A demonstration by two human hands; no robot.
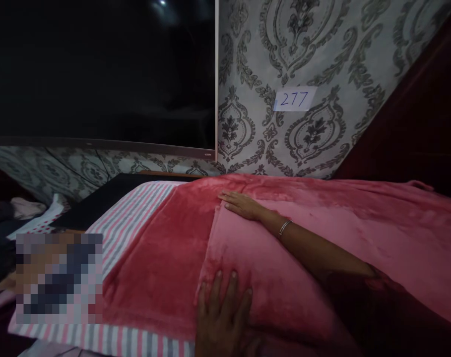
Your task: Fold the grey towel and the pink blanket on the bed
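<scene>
Both hands lie flat, fingers spread and holding nothing: left hand (223,317) near, right hand (242,204) farther, pressing a folded pink blanket (322,248) smooth; beyond its left edge, the striped sheet (132,218) shows

The single head-worn camera looks forward and down from close above the bed (136,218), across the pink blanket (322,233) toward the patterned wall (322,49) and dark screen (98,69) just beyond (no second view shares the scene).
</scene>
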